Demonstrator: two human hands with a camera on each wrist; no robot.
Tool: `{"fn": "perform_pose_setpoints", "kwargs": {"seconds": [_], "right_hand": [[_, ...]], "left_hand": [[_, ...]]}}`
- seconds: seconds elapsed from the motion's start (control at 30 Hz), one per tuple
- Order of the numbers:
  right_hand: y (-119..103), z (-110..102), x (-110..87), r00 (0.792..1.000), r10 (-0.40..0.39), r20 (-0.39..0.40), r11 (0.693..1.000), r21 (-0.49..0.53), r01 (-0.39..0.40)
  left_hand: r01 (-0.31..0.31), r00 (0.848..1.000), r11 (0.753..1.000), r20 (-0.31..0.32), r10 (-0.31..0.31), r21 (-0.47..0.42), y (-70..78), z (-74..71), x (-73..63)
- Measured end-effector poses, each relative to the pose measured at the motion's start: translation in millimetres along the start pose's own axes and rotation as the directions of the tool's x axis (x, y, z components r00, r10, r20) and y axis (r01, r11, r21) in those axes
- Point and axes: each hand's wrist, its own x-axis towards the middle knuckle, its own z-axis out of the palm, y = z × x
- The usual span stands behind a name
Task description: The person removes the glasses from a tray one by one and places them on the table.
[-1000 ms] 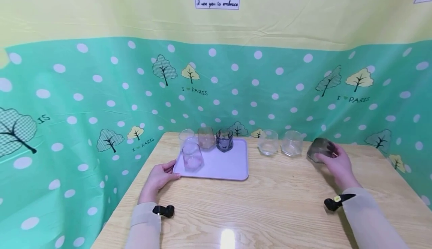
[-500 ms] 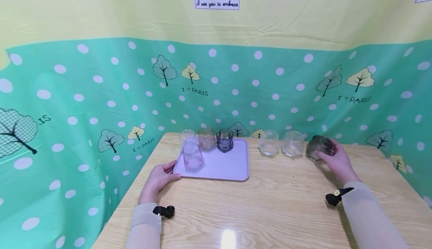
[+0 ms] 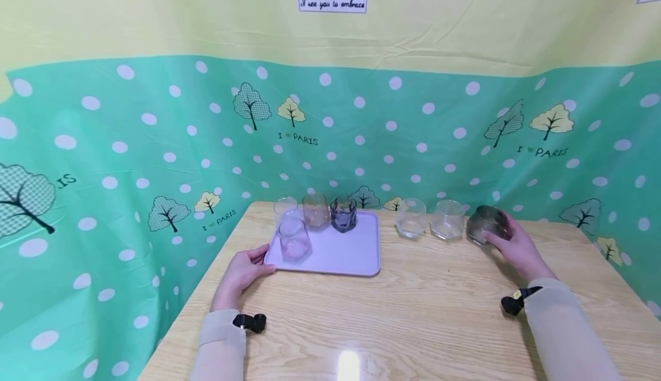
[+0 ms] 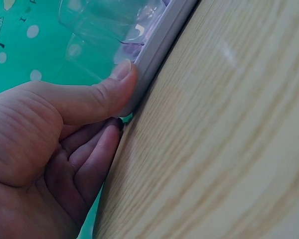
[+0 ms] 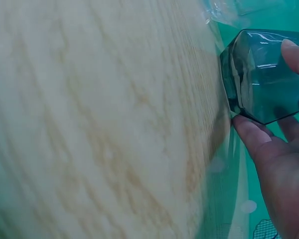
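Observation:
At the left, my left hand (image 3: 242, 269) grips the near left corner of a lilac tray (image 3: 343, 255). In the left wrist view its thumb lies on the tray's rim (image 4: 154, 57) with the other fingers below. Four-sided to faceted glasses stand on the tray: a clear glass (image 3: 294, 240) in front, and behind it another clear glass (image 3: 285, 208), a brownish glass (image 3: 316, 212) and a dark purple glass (image 3: 343, 216). On the right, my right hand (image 3: 518, 252) holds a dark smoky glass (image 3: 482, 226) by its side, upright with its base at the tabletop. Its far fingers are partly hidden behind the glass.
Two clear glasses, a left one (image 3: 410, 218) and a right one (image 3: 447, 220), stand between the tray and the smoky glass. The wooden table (image 3: 403, 318) meets a green dotted curtain (image 3: 356, 123) at the back and sides.
My right hand has set the tilted smoky glass more upright and shifted it slightly left, nearer the clear glasses. My left hand and the tray have stayed in place.

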Motion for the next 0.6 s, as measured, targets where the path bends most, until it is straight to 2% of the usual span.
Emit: {"fn": "perform_pose_setpoints", "kwargs": {"seconds": [0.6], "right_hand": [[1.4,1.8,0.9,1.000,-0.008,0.013,0.999,0.038,0.007]], "left_hand": [[-0.008,1.000,1.000,0.000,0.008,0.008,1.3,-0.4,0.0]]}}
